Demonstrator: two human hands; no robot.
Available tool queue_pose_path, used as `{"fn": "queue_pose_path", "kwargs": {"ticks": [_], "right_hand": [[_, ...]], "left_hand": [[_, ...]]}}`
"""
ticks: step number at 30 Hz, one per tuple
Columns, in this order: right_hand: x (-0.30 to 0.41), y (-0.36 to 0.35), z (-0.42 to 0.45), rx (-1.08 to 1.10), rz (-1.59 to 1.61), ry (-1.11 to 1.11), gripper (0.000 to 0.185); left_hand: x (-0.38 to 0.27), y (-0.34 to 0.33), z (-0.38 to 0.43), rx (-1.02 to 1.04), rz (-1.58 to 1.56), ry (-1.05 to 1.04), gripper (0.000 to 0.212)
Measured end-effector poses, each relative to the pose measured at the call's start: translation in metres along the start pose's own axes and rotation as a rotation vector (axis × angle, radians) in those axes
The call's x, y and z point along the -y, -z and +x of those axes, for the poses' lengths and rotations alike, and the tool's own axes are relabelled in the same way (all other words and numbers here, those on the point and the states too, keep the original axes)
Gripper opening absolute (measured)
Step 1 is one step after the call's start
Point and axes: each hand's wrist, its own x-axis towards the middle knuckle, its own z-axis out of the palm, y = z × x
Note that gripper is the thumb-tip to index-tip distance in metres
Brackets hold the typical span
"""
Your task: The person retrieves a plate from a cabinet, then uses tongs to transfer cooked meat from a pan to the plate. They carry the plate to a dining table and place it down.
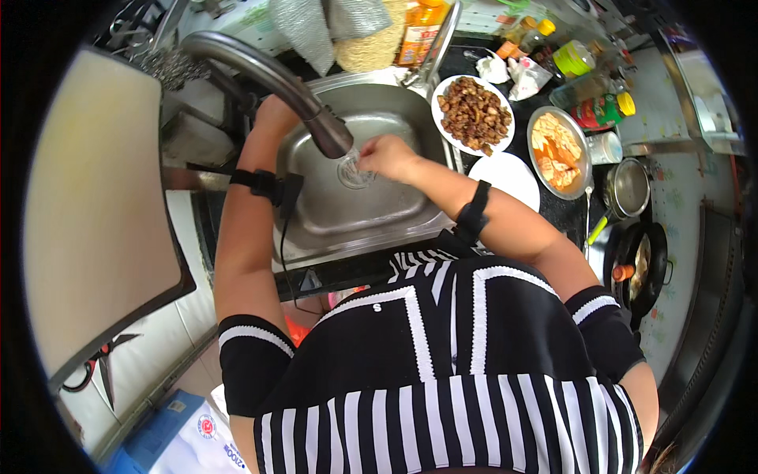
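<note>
A metal faucet (pixel 266 77) arches over the stainless steel sink (pixel 361 222), its spout above the drain strainer (pixel 354 172). What looks like water falls from it. My right hand (pixel 386 157) is just right of the spout, fingers bent together near the stream; whether it holds anything small cannot be told. My left hand (pixel 277 114) is behind the faucet at the sink's left rim, its fingers mostly hidden by the pipe. To the right of the sink stand a white plate of browned meat pieces (pixel 475 115), a white plate (pixel 509 178) and a metal bowl of sliced meat in sauce (pixel 555 155).
Bottles (pixel 601 111) and crumpled tissue (pixel 492 68) crowd the back right counter. A saucepan (pixel 629 188) and a wok (pixel 654 284) stand at the right. On the left are a large cutting board (pixel 100 195) and hanging scissors (pixel 102 367). Behind the sink stands an orange bottle (pixel 419 35).
</note>
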Motion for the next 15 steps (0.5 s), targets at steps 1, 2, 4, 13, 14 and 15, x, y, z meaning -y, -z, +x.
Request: {"fn": "queue_pose_path", "kwargs": {"ticks": [1,2,4,13,14,15], "right_hand": [[0.004,0.000,-0.011,-0.090,-0.384,0.193,0.011],[0.003,-0.001,-0.021,-0.205,-0.647,0.463,0.013],[-0.010,0.003,-0.024,-0.266,-0.934,0.723,0.013],[-0.064,0.021,-0.040,0.006,-1.263,0.437,0.021],[-0.066,0.021,-0.039,-0.061,-1.285,0.446,0.021],[-0.072,0.024,-0.039,-0.072,-1.267,0.420,0.020]], "left_hand": [[0.006,-0.008,-0.001,-0.045,-0.061,0.013,0.057],[0.024,-0.019,-0.001,-0.108,0.052,-0.041,0.053],[0.041,-0.030,0.003,-0.166,0.178,-0.070,0.051],[0.025,-0.010,0.010,-0.172,0.202,0.190,0.056],[0.041,-0.016,0.008,-0.232,0.172,0.130,0.054],[0.031,-0.011,0.004,-0.235,0.106,0.120,0.055]]}}
